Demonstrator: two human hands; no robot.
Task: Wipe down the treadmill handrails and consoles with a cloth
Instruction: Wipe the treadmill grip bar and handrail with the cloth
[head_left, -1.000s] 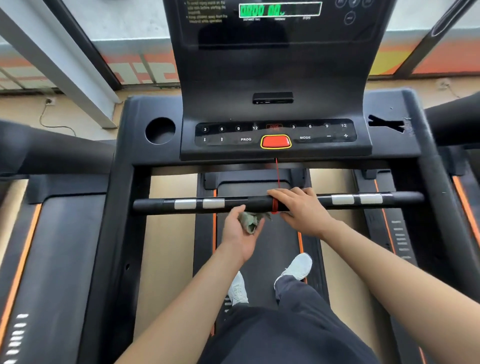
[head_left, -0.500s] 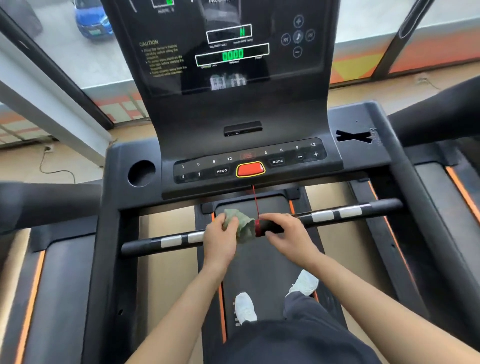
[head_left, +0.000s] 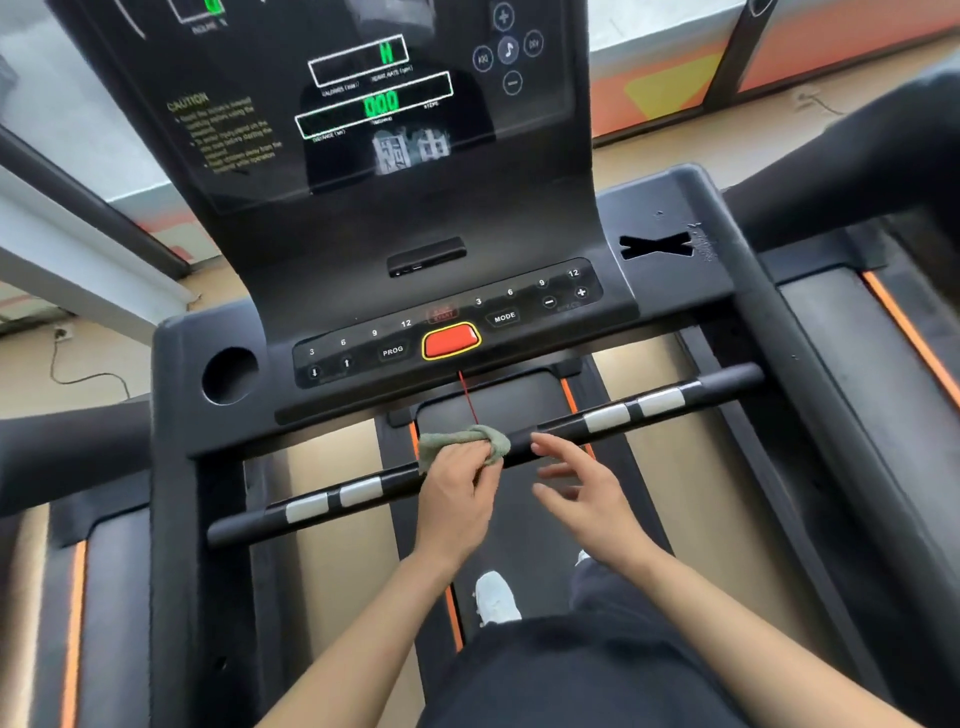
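The green cloth (head_left: 460, 441) lay bunched over the middle of the black handrail (head_left: 613, 415), pressed there under the left hand (head_left: 457, 483), whose fingers (head_left: 491, 452) were closed on its near-right edge. A red cord (head_left: 467, 397) ran down to the bar just behind it. The right hand (head_left: 582, 493) hovered just right of the cloth, fingers (head_left: 550, 448) spread apart, empty. The console (head_left: 452, 332) stood farther off.
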